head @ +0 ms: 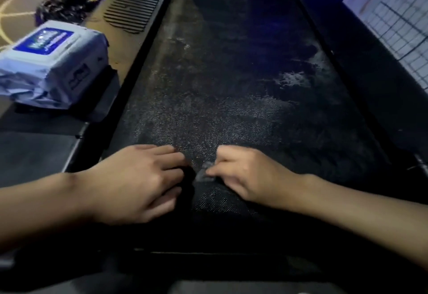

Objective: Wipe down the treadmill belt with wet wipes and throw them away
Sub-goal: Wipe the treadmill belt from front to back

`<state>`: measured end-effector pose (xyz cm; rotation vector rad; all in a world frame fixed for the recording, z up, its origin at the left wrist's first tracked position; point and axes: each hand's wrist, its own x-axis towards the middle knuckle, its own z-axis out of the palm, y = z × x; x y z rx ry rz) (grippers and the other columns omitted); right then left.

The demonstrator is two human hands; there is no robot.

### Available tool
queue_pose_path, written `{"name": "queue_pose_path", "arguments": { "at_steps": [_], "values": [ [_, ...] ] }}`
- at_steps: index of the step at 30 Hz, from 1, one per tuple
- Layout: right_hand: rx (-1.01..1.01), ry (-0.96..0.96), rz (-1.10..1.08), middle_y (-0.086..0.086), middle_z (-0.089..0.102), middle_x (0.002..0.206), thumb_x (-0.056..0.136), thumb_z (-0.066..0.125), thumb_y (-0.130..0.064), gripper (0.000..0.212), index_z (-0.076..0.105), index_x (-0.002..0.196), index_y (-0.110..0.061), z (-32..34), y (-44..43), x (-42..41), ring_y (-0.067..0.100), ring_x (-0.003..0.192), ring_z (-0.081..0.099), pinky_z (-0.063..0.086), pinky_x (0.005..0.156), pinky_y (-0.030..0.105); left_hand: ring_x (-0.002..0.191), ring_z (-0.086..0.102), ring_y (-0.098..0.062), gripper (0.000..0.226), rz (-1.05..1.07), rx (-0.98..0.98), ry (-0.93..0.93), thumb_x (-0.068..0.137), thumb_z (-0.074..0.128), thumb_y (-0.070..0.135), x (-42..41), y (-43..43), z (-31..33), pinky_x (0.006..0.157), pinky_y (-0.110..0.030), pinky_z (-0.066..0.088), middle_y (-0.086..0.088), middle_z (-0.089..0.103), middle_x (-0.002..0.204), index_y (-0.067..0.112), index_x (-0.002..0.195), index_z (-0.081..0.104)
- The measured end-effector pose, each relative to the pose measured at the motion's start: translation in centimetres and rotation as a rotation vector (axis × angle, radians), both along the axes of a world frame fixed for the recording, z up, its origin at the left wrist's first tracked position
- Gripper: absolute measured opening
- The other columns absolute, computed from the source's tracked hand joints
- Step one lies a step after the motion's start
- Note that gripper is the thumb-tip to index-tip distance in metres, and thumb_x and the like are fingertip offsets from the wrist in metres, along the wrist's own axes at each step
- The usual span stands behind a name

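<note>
On the dusty treadmill belt (220, 85), our right hand (245, 175) pinches a small grey wet wipe (205, 172) in its fingers. Our left hand (139, 177) rests released just beside it. The wipes pack (53, 62) sits on the left side rail (121, 48).

Treadmill belt (220, 85): the far end runs off the top edge, and the near end sinks into darkness.
Wet wipes pack (53, 62): the label print is blurred past reading, and the left end is cut off by the view's edge.
Black bag (67, 4): the lower part is hidden behind the pack.
Grey scrap (205, 173): pinched by the right hand (245, 177); small and smeared, possibly a wet wipe.
Left hand (139, 177): the fingertips are lost in shadow, so it cannot be told whether they hold anything.
Gridded panel (393, 15): cut off at the right edge.
</note>
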<state>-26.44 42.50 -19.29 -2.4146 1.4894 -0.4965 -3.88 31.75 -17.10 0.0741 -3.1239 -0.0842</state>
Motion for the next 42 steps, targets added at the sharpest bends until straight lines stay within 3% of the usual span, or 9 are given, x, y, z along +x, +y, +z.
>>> {"name": "queue_pose_path", "arguments": {
  "at_steps": [3, 8, 13, 16, 21, 25, 30, 38, 42],
  "values": [
    [-0.084, -0.035, -0.239, 0.007, 0.054, 0.085, 0.089, 0.057, -0.002, 0.019, 0.073, 0.099, -0.005, -0.3, -2.7, -0.7, 0.019, 0.072, 0.054, 0.051, 0.065, 0.041, 0.083, 0.057, -0.025, 0.029, 0.091, 0.001, 0.036, 0.094, 0.043, 0.038, 0.5, -0.9, 0.2, 0.075, -0.041, 0.053, 0.001, 0.057, 0.093, 0.019, 0.077, 0.057],
    [-0.035, 0.022, 0.055, 0.006, 0.051, 0.084, 0.089, 0.058, 0.001, 0.015, 0.071, 0.094, -0.004, 0.0, -2.6, 3.0, 0.018, 0.075, 0.048, 0.046, 0.062, 0.035, 0.078, 0.059, -0.024, 0.017, 0.249, -0.021, 0.032, 0.078, 0.041, 0.03, 0.8, -3.1, 0.3, 0.07, -0.037, 0.053, 0.003, 0.057, 0.083, 0.019, 0.086, 0.05],
    [-0.078, -0.056, -0.065, 0.005, 0.052, 0.084, 0.088, 0.06, 0.002, 0.018, 0.073, 0.098, -0.003, -0.2, -4.1, 3.5, 0.016, 0.074, 0.051, 0.051, 0.065, 0.036, 0.096, 0.063, -0.024, 0.046, 0.3, 0.004, 0.025, 0.077, 0.027, 0.03, 1.5, -6.3, -0.1, 0.08, -0.044, 0.053, 0.001, 0.064, 0.104, 0.02, 0.099, 0.066],
    [0.01, -0.023, 0.126, 0.005, 0.054, 0.087, 0.089, 0.06, 0.0, 0.017, 0.073, 0.1, -0.004, 0.2, -3.7, 4.9, 0.018, 0.076, 0.054, 0.05, 0.066, 0.033, 0.101, 0.066, -0.017, 0.046, 0.261, 0.014, 0.017, 0.076, 0.031, 0.028, 1.8, -7.5, 0.3, 0.083, -0.041, 0.054, 0.008, 0.067, 0.112, 0.025, 0.096, 0.072],
    [-0.072, -0.063, -0.023, 0.003, 0.053, 0.087, 0.09, 0.059, -0.001, 0.021, 0.073, 0.103, -0.01, -0.1, -6.4, 5.2, 0.02, 0.074, 0.056, 0.054, 0.067, 0.041, 0.112, 0.061, -0.014, 0.035, 0.303, 0.15, 0.003, 0.082, 0.053, 0.008, 2.5, -9.5, 0.4, 0.088, -0.037, 0.054, 0.008, 0.06, 0.124, 0.028, 0.104, 0.072],
    [-0.022, 0.012, 0.283, 0.008, 0.055, 0.086, 0.09, 0.052, -0.008, 0.023, 0.072, 0.099, -0.008, 0.2, -5.6, 8.6, 0.026, 0.077, 0.055, 0.052, 0.064, 0.039, 0.105, 0.067, -0.019, 0.04, 0.268, 0.164, 0.045, 0.069, 0.05, 0.003, 2.6, -10.2, 0.4, 0.09, -0.03, 0.052, 0.001, 0.069, 0.115, 0.018, 0.096, 0.077],
    [-0.12, -0.052, 0.056, 0.01, 0.054, 0.082, 0.084, 0.06, 0.001, 0.017, 0.074, 0.091, -0.004, -0.4, -8.9, 9.8, 0.028, 0.072, 0.055, 0.052, 0.059, 0.042, 0.098, 0.07, -0.018, 0.038, 0.267, 0.155, 0.061, 0.064, 0.051, 0.008, 2.5, -10.4, 0.4, 0.084, -0.024, 0.052, 0.004, 0.073, 0.11, 0.016, 0.088, 0.079],
    [-0.128, -0.025, 0.121, 0.01, 0.053, 0.084, 0.084, 0.053, -0.004, 0.016, 0.07, 0.083, -0.005, -0.5, -9.1, 12.3, 0.028, 0.074, 0.052, 0.049, 0.061, 0.041, 0.095, 0.07, -0.019, 0.033, 0.254, 0.149, 0.03, 0.065, 0.052, 0.015, 2.6, -10.3, 0.4, 0.08, -0.024, 0.052, 0.0, 0.073, 0.107, 0.013, 0.085, 0.078],
    [-0.045, 0.049, 0.379, 0.008, 0.055, 0.09, 0.091, 0.055, -0.006, 0.016, 0.07, 0.096, -0.005, -0.1, -6.9, 12.3, 0.024, 0.081, 0.052, 0.049, 0.067, 0.039, 0.101, 0.068, -0.02, 0.039, 0.287, 0.141, 0.046, 0.067, 0.047, 0.005, 2.7, -10.4, 0.3, 0.086, -0.032, 0.054, 0.001, 0.071, 0.111, 0.014, 0.089, 0.077]
  ]
}}
